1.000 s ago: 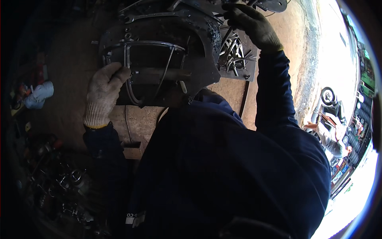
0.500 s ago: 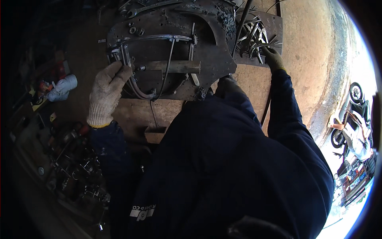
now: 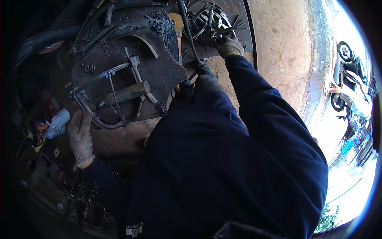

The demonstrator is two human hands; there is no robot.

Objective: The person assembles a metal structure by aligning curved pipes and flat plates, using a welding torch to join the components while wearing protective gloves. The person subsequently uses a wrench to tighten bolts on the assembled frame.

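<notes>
My left hand [image 3: 80,136], in a pale knitted glove, has its fingers stretched out at the lower left end of a curved metal frame [image 3: 95,81]. The fingertips touch or nearly touch it. The frame lies on a dark steel plate [image 3: 164,81], with a thick metal tube [image 3: 129,93] beneath one of its thin rods. At the far side, my right hand [image 3: 230,47], also gloved, reaches into a heap of metal pieces [image 3: 209,22]. Its fingers are hidden among them, so whether it grips a piece does not show.
Two nuts [image 3: 90,69] and a loose curved strip [image 3: 145,44] lie on the plate. A yellow disc [image 3: 176,22] sits beside the heap. Dark metal parts [image 3: 85,199] crowd the lower left. Far right, a person [image 3: 350,97] is beside a motorcycle [image 3: 345,51].
The view has swung, so the plate and frame appear turned and farther left. My left hand's bent fingers have straightened at the frame. My right hand remains at the heap, pushed farther in.
</notes>
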